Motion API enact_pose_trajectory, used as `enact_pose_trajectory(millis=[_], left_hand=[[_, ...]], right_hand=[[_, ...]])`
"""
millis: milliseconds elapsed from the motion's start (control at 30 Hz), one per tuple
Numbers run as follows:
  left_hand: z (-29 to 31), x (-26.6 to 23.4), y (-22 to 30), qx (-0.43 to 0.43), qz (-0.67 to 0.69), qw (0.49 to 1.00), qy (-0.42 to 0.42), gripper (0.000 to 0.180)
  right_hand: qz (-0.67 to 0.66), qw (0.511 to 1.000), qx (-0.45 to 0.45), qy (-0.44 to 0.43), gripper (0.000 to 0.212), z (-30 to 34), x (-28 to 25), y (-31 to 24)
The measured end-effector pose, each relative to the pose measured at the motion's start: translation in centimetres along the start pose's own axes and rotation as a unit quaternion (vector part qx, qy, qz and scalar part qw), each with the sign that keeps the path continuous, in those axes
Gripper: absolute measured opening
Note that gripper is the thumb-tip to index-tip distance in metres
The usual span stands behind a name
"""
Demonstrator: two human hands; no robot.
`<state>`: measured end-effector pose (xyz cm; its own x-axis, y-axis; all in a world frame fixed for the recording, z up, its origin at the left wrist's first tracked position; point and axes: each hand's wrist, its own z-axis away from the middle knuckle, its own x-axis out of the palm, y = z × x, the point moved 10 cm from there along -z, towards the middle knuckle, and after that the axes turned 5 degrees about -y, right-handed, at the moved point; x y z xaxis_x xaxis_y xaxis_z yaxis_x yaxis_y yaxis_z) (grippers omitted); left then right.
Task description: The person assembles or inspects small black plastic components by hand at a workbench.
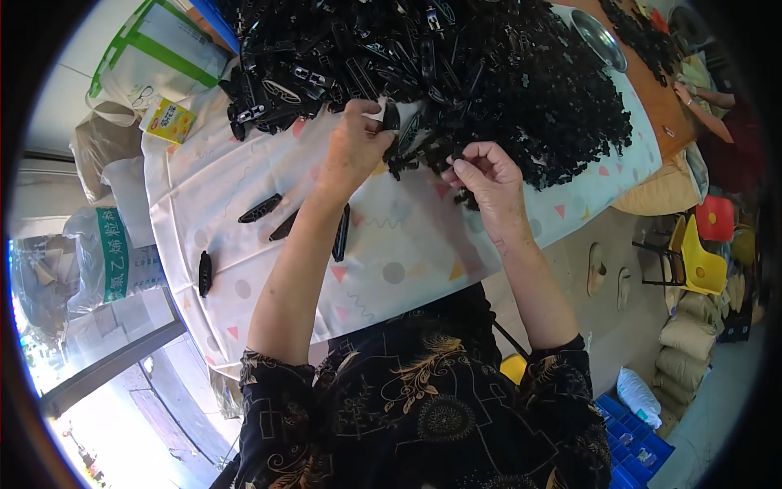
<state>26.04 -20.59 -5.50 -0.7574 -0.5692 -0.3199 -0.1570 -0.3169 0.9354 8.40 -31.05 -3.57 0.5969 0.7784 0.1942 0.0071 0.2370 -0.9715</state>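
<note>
My left hand (pixel 352 148) grips a long black plastic part (pixel 392 119) with a rounded outline, thumb on one side and fingers on the other. To its right, my right hand (pixel 494 183) is closed in a pinch on a small black piece (pixel 457 153), whose exact shape I cannot make out. Just beyond both hands lies a large heap of small black plastic pieces (pixel 538 98). Longer black shells (pixel 358 73) are piled at its left. Several separate long black parts, one (pixel 261 209) beside my left forearm, rest on the patterned tablecloth (pixel 391 244).
A yellow carton (pixel 169 121) and a green-edged white container (pixel 159 49) stand at the far left. A round metal dish (pixel 599 41) sits at the far right. Another person's hand (pixel 683 94) is at an orange table. Yellow chair (pixel 702 259) and blue crate (pixel 631 448) are right.
</note>
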Motion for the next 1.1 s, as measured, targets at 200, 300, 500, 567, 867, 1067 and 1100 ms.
enact_pose_trajectory(millis=[200,300,500,567,867,1067,1100], left_hand=[[6.5,2.9,1.2,-0.004,0.367,0.928,-0.06,0.037],[8.7,4.7,1.4,-0.004,0.392,0.914,-0.102,0.036],[10.8,6.2,2.1,0.0,0.402,0.908,-0.114,0.032],[11.0,6.4,2.2,0.013,0.373,0.92,-0.12,0.032],[11.7,6.4,3.1,0.02,0.324,0.94,-0.104,0.036],[11.4,6.6,1.8,0.036,0.333,0.939,-0.082,0.038],[11.3,6.7,1.7,0.034,0.334,0.938,-0.083,0.038]], right_hand=[[0.022,1.0,-0.011,-0.017,0.01,3.1,0.6,-0.1],[0.01,0.999,-0.02,-0.033,0.009,4.3,1.3,-0.3],[-0.038,0.998,-0.035,-0.031,0.006,5.9,2.4,-0.4],[-0.073,0.995,-0.05,-0.04,0.005,6.0,2.7,-0.3],[-0.11,0.993,-0.041,-0.028,0.006,6.3,3.1,1.0],[-0.201,0.979,0.026,-0.023,0.003,5.7,3.6,3.1],[-0.193,0.981,0.01,-0.017,0.002,5.5,3.6,3.0]])
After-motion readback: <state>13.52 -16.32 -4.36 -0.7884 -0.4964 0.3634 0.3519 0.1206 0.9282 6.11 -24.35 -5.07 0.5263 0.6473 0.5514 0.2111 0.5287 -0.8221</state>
